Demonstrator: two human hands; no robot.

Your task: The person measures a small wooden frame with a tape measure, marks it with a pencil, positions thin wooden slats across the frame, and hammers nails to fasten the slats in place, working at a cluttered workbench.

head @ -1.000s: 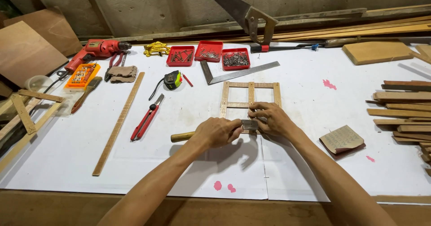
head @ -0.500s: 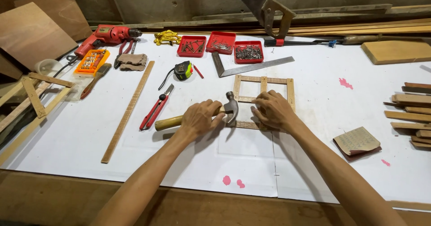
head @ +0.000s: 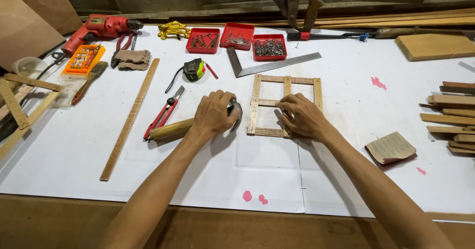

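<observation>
A small wooden frame of thin slats lies flat on the white sheet. My right hand rests on its lower middle, fingers curled over the centre slat and bottom rail, holding it down. My left hand grips a hammer close to its head. The steel head sits just left of the frame's left slat, low near the sheet. The wooden handle points left, away from the frame.
Three red trays of nails and a steel square lie behind the frame. To the left are a tape measure, red-handled pliers, a long wooden strip and a red drill. Sandpaper and stacked slats lie right.
The hammer head was raised over the frame's lower left half a second ago. It is now down beside the frame's left slat. My right hand stays on the frame.
</observation>
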